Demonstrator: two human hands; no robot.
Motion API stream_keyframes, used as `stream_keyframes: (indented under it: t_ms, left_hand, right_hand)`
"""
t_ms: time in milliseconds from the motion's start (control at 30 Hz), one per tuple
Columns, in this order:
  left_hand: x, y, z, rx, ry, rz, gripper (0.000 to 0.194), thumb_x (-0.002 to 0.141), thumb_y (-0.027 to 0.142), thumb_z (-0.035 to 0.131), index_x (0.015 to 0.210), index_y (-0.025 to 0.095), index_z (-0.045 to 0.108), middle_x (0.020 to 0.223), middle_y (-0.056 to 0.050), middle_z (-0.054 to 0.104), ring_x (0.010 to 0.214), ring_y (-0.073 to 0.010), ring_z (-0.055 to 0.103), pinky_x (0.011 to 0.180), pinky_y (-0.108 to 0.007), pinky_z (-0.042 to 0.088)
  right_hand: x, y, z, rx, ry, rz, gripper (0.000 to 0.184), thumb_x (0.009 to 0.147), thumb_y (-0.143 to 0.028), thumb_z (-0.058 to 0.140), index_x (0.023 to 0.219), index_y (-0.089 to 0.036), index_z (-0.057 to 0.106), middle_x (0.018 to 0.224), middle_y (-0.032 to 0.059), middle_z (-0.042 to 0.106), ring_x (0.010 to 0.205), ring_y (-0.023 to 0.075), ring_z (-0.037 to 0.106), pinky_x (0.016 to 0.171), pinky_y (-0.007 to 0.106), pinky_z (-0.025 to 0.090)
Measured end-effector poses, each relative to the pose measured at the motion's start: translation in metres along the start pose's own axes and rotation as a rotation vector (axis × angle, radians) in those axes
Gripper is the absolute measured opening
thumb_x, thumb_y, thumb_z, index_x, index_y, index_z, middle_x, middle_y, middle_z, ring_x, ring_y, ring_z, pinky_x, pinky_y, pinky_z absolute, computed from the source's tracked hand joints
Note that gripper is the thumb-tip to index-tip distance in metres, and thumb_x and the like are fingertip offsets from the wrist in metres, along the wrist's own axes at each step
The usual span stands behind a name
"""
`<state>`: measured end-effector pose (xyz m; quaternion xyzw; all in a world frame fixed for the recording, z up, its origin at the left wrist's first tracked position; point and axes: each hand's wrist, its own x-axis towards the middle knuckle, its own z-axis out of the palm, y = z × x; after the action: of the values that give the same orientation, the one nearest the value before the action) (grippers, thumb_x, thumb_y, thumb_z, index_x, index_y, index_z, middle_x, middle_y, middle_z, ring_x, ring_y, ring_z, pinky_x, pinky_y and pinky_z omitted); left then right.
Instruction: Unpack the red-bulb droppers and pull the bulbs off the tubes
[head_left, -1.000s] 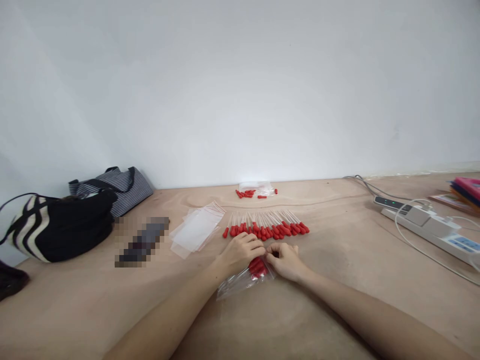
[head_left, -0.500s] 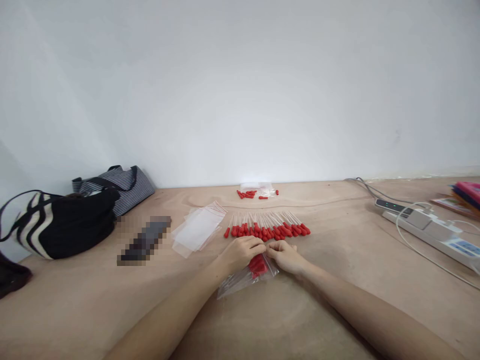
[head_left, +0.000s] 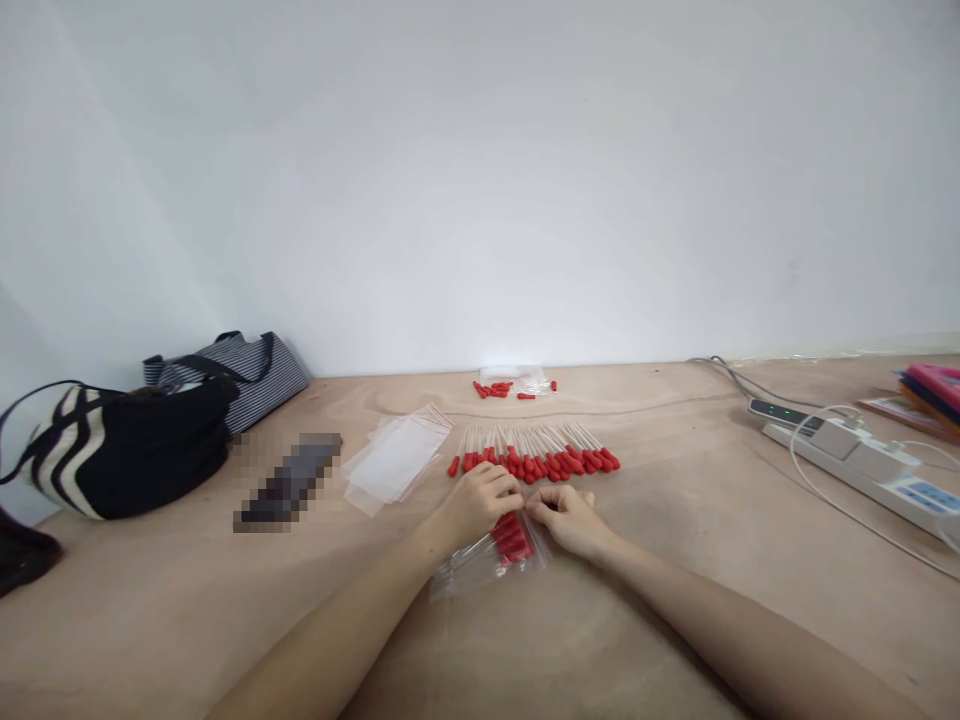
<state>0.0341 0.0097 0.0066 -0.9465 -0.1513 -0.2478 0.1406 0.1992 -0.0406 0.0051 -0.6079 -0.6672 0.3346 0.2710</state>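
Observation:
My left hand [head_left: 480, 505] and my right hand [head_left: 566, 518] meet at the middle of the wooden table [head_left: 675, 560], fingers curled and pinching the top edge of a small clear plastic bag [head_left: 484, 562]. The bag lies on the table below my hands and holds several red-tipped sticks. Just beyond my fingers lies a row of red-tipped sticks [head_left: 536, 452], red ends toward me. A stack of empty clear bags [head_left: 394, 458] rests to the left of that row.
Two striped bags [head_left: 127, 440] sit at the far left by the wall. A blurred dark object [head_left: 289, 480] lies near them. Loose red caps [head_left: 502, 387] lie by the wall. A power strip [head_left: 847, 450] with cables and coloured books [head_left: 934, 385] occupy the right.
My hands stay together on the bag's top edge, shifting slightly left along it; the bag has settled a little lower and flatter. Nothing else moved.

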Motion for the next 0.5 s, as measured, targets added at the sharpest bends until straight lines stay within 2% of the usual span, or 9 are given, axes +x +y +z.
stream_keyframes:
  t_ms: [100, 233, 333, 500]
  left_hand:
    - [0.002, 0.002, -0.004, 0.045, 0.011, 0.031, 0.023, 0.086, 0.013, 0.039, 0.071, 0.018, 0.057, 0.083, -0.001, 0.062, 0.079, -0.0128, 0.05, 0.077, -0.031, 0.037]
    - [0.005, 0.002, -0.005, 0.036, 0.023, 0.051, 0.021, 0.086, 0.013, 0.04, 0.073, 0.018, 0.056, 0.084, 0.001, 0.063, 0.082, -0.0117, 0.049, 0.083, -0.03, 0.035]
    - [0.005, 0.001, -0.003, 0.038, 0.043, 0.062, 0.021, 0.086, 0.013, 0.04, 0.073, 0.019, 0.056, 0.084, 0.003, 0.063, 0.085, -0.0113, 0.048, 0.088, -0.031, 0.033]
    - [0.005, 0.002, -0.003, 0.058, 0.007, 0.131, 0.022, 0.085, 0.013, 0.039, 0.071, 0.02, 0.054, 0.089, 0.006, 0.063, 0.098, -0.0133, 0.047, 0.099, -0.037, 0.024]
  right_hand:
    - [0.0, 0.001, -0.002, -0.028, -0.057, -0.022, 0.026, 0.072, -0.036, 0.044, 0.057, -0.017, 0.054, 0.057, -0.0059, 0.048, 0.066, 0.0121, 0.043, 0.086, 0.04, 0.019]
    - [0.001, 0.004, -0.001, -0.012, -0.068, -0.028, 0.031, 0.074, -0.038, 0.042, 0.055, -0.016, 0.051, 0.052, -0.0073, 0.04, 0.06, 0.0097, 0.039, 0.085, 0.039, 0.02]
    - [0.001, 0.004, 0.001, -0.041, -0.026, -0.034, 0.027, 0.074, -0.033, 0.041, 0.054, -0.016, 0.049, 0.051, -0.0075, 0.04, 0.059, 0.0095, 0.04, 0.085, 0.038, 0.02]
    - [-0.001, 0.001, 0.008, -0.107, 0.085, -0.02, 0.022, 0.07, -0.024, 0.039, 0.05, -0.016, 0.046, 0.052, -0.0061, 0.047, 0.06, 0.0106, 0.044, 0.081, 0.036, 0.022]
